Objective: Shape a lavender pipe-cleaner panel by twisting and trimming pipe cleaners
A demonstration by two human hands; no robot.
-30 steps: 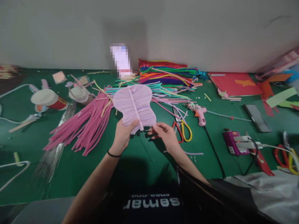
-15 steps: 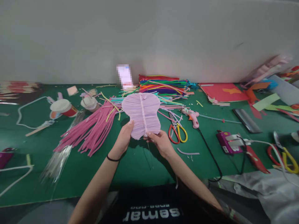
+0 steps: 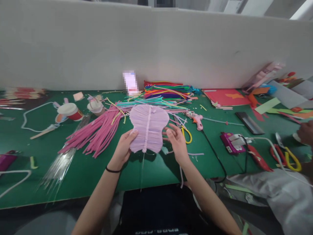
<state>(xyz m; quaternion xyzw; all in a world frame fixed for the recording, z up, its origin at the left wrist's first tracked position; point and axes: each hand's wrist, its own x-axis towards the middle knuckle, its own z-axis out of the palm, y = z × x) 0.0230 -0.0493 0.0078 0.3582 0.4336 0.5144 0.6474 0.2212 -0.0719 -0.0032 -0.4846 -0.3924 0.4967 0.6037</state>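
Note:
My left hand (image 3: pixel 123 148) grips the lower left edge of a pale lilac petal shape (image 3: pixel 148 127) made of pipe cleaners laid side by side, and holds it up over the green table (image 3: pixel 80 176). A lilac spine runs down the shape's middle and a thin wire hangs from its bottom. My right hand (image 3: pixel 176 142) is at the shape's right edge with fingers spread apart, touching or almost touching it. A pile of pink pipe cleaners (image 3: pixel 97 133) lies just left of the shape.
Behind the shape lies a stack of multicoloured pipe cleaners (image 3: pixel 166 89). Scissors (image 3: pixel 185 133), a pink glue gun (image 3: pixel 195 120) and a purple device (image 3: pixel 228 143) lie to the right. Two paper cups (image 3: pixel 69 112) stand at the left. Another person's hand (image 3: pixel 305 132) shows at the right edge.
My right hand has let go of the shape's bottom and moved to its right edge with fingers spread. The view has tilted up, showing more wall.

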